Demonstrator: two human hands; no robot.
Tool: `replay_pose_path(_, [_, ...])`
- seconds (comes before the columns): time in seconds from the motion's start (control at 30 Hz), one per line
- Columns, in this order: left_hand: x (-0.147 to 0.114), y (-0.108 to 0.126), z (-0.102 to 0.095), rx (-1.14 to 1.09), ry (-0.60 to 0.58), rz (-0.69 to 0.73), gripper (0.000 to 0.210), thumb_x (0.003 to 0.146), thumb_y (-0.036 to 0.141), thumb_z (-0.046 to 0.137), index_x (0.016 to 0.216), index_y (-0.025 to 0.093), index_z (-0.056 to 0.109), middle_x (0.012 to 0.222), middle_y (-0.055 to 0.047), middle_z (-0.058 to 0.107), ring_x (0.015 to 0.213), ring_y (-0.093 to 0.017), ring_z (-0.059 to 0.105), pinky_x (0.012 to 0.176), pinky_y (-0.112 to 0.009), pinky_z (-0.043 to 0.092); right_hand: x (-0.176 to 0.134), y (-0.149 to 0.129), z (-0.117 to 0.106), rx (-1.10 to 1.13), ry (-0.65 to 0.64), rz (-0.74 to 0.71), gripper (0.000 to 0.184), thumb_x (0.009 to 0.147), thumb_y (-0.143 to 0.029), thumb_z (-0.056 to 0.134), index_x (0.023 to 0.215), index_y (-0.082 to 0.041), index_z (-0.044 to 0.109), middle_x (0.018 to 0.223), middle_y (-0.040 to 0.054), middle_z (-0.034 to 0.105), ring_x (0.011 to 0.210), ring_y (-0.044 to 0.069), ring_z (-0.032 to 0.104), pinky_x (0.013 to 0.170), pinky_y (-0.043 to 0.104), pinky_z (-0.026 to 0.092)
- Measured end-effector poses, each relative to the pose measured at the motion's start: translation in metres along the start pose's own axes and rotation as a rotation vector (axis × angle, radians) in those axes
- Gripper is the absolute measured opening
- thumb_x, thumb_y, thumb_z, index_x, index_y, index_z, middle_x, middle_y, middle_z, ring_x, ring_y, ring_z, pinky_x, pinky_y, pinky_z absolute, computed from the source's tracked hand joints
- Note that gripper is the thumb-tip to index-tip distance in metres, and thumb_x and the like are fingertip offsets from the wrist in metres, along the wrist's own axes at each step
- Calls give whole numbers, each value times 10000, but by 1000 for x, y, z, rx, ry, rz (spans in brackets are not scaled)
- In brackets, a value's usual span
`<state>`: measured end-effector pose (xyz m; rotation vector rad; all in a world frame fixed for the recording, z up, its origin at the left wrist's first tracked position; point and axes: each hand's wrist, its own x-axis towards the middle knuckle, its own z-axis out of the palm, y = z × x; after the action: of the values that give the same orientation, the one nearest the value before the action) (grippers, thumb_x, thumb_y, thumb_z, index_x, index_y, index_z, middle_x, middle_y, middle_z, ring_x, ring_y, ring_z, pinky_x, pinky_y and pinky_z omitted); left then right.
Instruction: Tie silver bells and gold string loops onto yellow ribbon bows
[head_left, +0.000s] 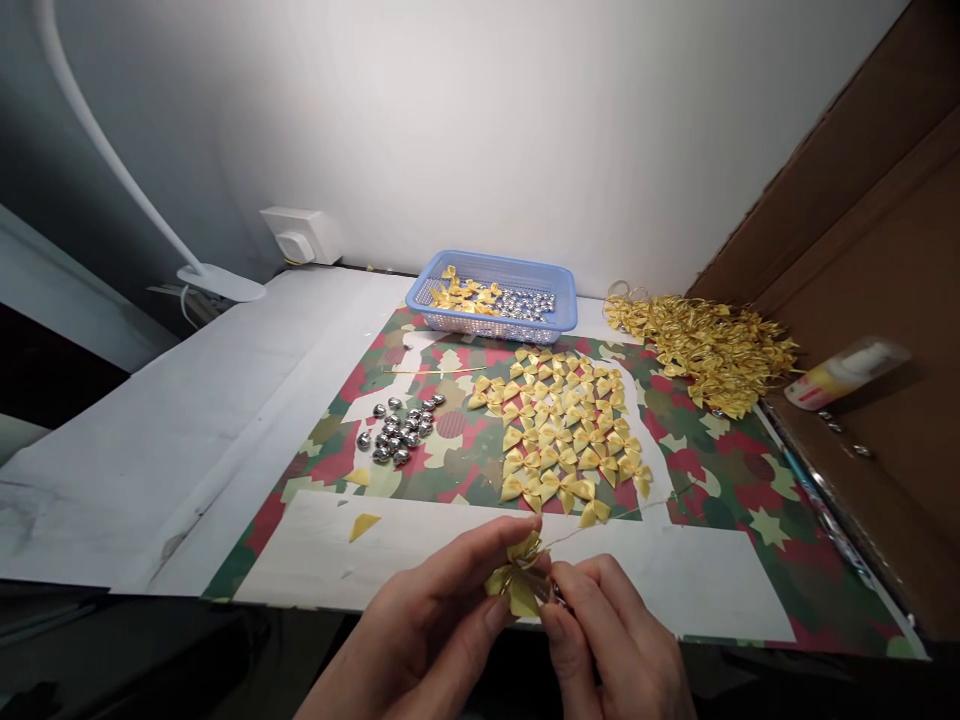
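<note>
I see a big paper mat (720, 470) w/ red & green shapes under it all, prob. to keep bits off the table. Past my hands, yellow bows (566, 430) lie spread flat, easy to grab. Further off sits a blue basket (491, 300), & to the right a gold pile (705, 345). Left of the bows: silver bells (397, 430). My left hand (427, 630) & right hand (607, 640) both pinch one bow (519, 580), close to me, so it stays put.
</note>
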<state>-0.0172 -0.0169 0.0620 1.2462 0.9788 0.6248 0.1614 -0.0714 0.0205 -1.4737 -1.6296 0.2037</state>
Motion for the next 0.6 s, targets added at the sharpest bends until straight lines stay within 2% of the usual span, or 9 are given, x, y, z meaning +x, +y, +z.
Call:
replay_pose_path(0.13, [-1,2,3,-64,81,-13,375,970,418,698,1344,407,717,1427,20,696,1347,-280,625,1129,-300,522,-1,1,0,108,-25,52,195,1090,-244,434,1113,-228,627,839,28,595,688,154,599,622,251,460])
replay_pose_path(0.23, [3,3,1,-67,17,-19,373,990,411,676,1362,387,701,1468,10,666,1387,-278,590,1143,-312,510,-2,2,-2,199,-44,98,236,1109,-300,413,1156,-240,636,870,28,610,729,151,619,649,242,471])
replay_pose_path(0.3, [7,2,0,-86,7,-10,378,1001,411,664,1378,385,677,1501,8,638,1407,-273,571,1126,-305,523,-3,8,-6,183,-54,147,282,1112,-360,406,1227,-245,637,928,38,641,770,153,652,669,237,488])
replay_pose_path(0.4, [13,1,3,-138,123,21,419,965,441,711,1375,371,661,1467,-10,664,1339,-269,633,1043,-262,572,-3,30,-19,29,-5,222,271,1105,-382,432,1245,-250,623,1027,37,692,882,151,701,742,216,513])
replay_pose_path(0.5, [18,2,6,-118,244,45,472,912,496,760,1356,371,663,1332,-15,741,1094,-235,758,912,-223,614,-6,71,-35,-320,153,235,279,1102,-402,436,1186,-202,611,1029,58,725,873,175,709,756,248,523])
replay_pose_path(0.53, [19,3,6,-98,254,62,479,910,511,756,1359,376,658,1284,-13,759,1028,-220,772,886,-215,614,-7,86,-41,-486,209,220,352,1105,-443,402,1171,-179,624,1005,75,726,840,191,701,718,271,521])
replay_pose_path(0.6, [22,6,4,-52,202,97,459,943,501,722,1378,379,644,1213,-15,777,987,-203,774,885,-210,603,-10,113,-50,-603,259,221,546,1093,-544,335,1137,-111,665,999,149,713,868,263,689,712,343,519])
